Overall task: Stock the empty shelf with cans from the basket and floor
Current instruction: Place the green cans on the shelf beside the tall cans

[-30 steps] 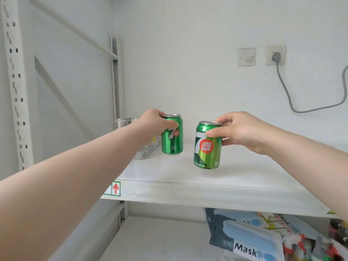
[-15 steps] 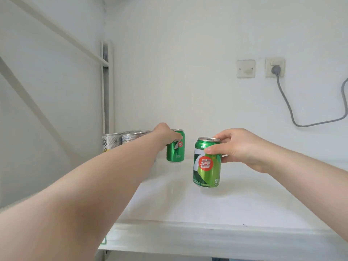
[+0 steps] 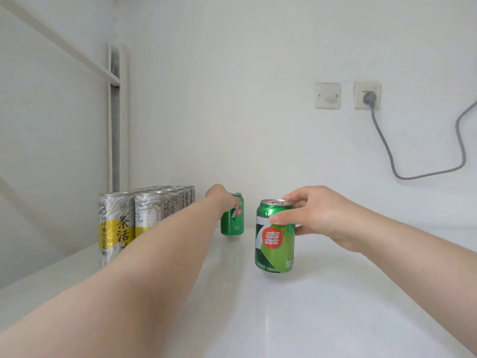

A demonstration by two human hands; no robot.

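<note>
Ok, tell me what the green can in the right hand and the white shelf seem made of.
Green soda can: likely aluminium, glossy printed coat; bare silver rim and lid, bright highlights. White shelf board: smooth semi-gloss, painted metal or laminate, unclear; surface shows soft reflections.

Ahead of me: plain white back wall, matte, unmarked. Up to my right on it, two square fittings side by side, just apart. Left one: blank wall plate, cream, two small screws, a faint smudge low on its face. Right one: socket, with a grey plug seated in it. Grey cable drops from the plug, sags into a loop, climbs again and leaves at my right edge. To my left: white side wall.
</note>
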